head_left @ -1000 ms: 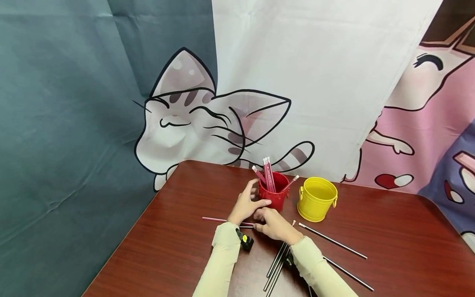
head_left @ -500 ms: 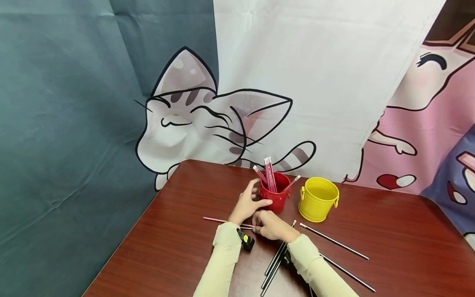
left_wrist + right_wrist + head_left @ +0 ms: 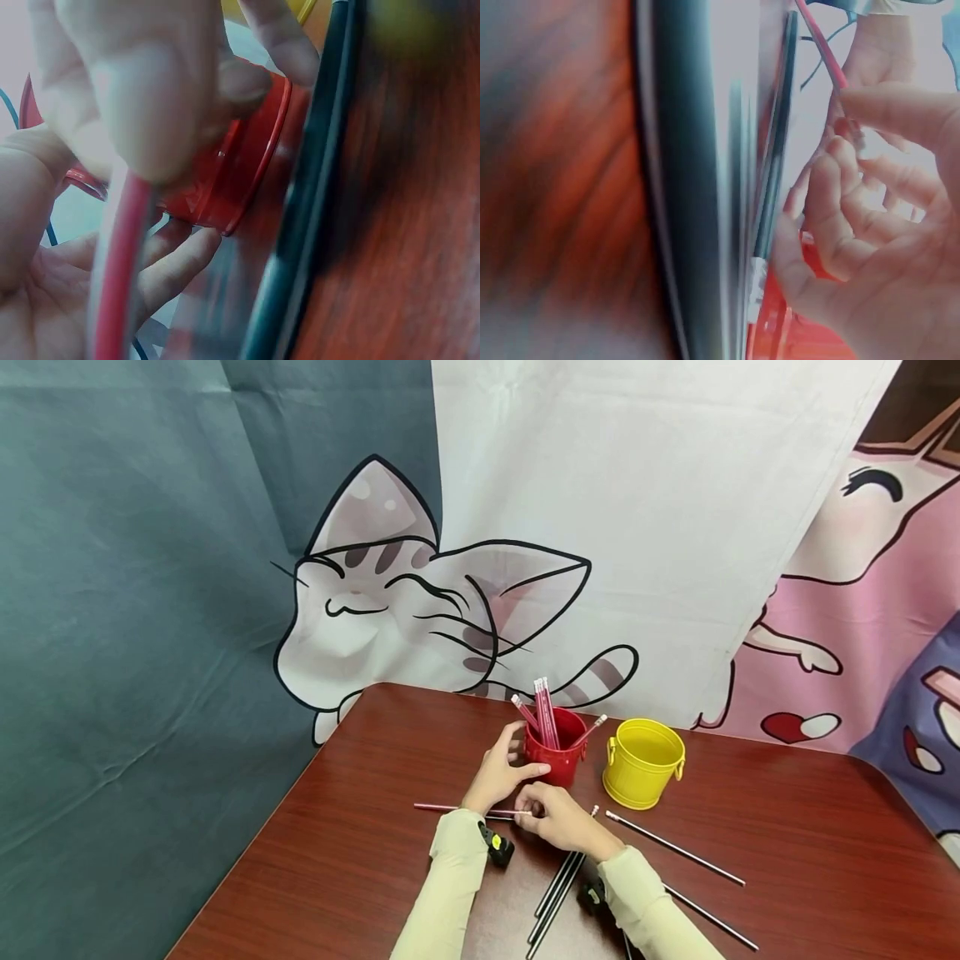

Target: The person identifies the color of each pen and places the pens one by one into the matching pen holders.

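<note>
A small red bucket (image 3: 558, 767) with several pink-red pencils (image 3: 546, 718) standing in it is at the back of the table. My left hand (image 3: 497, 774) holds it from the left, thumb at the front and fingers round the side. Just before the bucket, my right hand (image 3: 561, 821) pinches a loose red pencil (image 3: 431, 807) near its eraser end between thumb and fingers. This pencil points left, crossing behind my left wrist. A dark pencil (image 3: 780, 135) lies close to it on the table, partly hidden by the hands.
To the right of the red bucket stands a yellow bucket (image 3: 636, 777) with side handles. Several black pencils (image 3: 558, 893) lie beside my right forearm, and another black pencil (image 3: 675, 847) lies farther right. A printed cloth (image 3: 675, 527) hangs behind the table (image 3: 360, 860).
The red pencil has shifted slightly right, and its eraser end now shows at my right fingers. My right hand has moved a little right. The left hand stays at the red bucket.
</note>
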Tool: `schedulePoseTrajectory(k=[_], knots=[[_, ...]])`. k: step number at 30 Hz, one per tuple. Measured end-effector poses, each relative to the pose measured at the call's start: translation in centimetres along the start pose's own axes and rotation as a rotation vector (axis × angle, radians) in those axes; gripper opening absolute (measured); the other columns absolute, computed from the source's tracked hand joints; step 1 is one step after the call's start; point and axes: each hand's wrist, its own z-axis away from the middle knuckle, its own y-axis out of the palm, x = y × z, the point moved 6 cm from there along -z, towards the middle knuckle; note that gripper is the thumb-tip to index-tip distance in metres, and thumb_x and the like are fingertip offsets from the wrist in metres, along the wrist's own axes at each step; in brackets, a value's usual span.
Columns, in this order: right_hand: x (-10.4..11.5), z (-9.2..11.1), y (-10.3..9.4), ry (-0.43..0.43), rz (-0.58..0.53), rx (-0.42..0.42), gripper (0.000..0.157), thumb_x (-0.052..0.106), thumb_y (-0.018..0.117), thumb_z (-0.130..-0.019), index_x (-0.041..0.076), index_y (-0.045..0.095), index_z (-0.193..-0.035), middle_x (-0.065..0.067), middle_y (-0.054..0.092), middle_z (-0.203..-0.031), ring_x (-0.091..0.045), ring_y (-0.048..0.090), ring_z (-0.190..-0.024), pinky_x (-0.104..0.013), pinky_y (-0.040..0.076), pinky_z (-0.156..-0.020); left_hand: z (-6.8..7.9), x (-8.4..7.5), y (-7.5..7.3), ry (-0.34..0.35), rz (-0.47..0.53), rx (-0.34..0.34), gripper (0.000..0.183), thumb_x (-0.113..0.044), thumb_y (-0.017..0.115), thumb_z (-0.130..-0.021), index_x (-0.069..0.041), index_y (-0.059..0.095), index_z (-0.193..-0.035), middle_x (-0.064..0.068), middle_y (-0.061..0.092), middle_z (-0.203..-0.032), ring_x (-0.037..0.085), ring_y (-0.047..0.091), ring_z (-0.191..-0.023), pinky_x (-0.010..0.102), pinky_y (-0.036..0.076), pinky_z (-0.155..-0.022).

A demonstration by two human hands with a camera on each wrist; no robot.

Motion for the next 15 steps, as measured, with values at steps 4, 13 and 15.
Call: schedulePoseTrajectory(k=[4, 13, 15], knots=[[0.6, 0.7, -0.9, 0.028, -0.038, -0.074, 0.006, 0.007, 0.064, -0.083, 0.011, 0.06, -0.082, 0.004, 0.055, -0.072, -0.009, 0.052, -0.065, -0.022, 0.046, -0.058, 0.2, -0.5, -0.1, 0.003, 0.004, 0.0, 0.071, -0.033, 0.075, -0.076, -0.037, 0.034, -0.134, 0.009, 0.058, -0.119, 0.026, 0.059, -0.103, 0.042, 0.047, -0.089], [0.0, 2.6, -2.6, 0.063, -0.19, -0.22, 0.009, 0.017, 0.067, -0.084, 0.019, 0.061, -0.091, 0.005, 0.059, -0.081, -0.012, 0.057, -0.072, -0.025, 0.05, -0.066, -0.1, 0.0, 0.2, 0.004, -0.004, -0.004, 0.072, -0.035, 0.075, -0.075, -0.04, 0.034, -0.133, 0.007, 0.057, -0.12, 0.025, 0.058, -0.104, 0.042, 0.047, -0.089], [0.3, 2.9, -3.1, 0.073, -0.253, -0.253, 0.009, 0.013, 0.066, -0.084, 0.014, 0.062, -0.092, 0.0, 0.061, -0.082, -0.016, 0.058, -0.071, -0.026, 0.051, -0.065, -0.1, 0.0, 0.2, 0.004, 0.0, -0.003, 0.072, -0.036, 0.075, -0.074, -0.039, 0.034, -0.133, 0.008, 0.058, -0.12, 0.026, 0.058, -0.104, 0.043, 0.047, -0.089]])
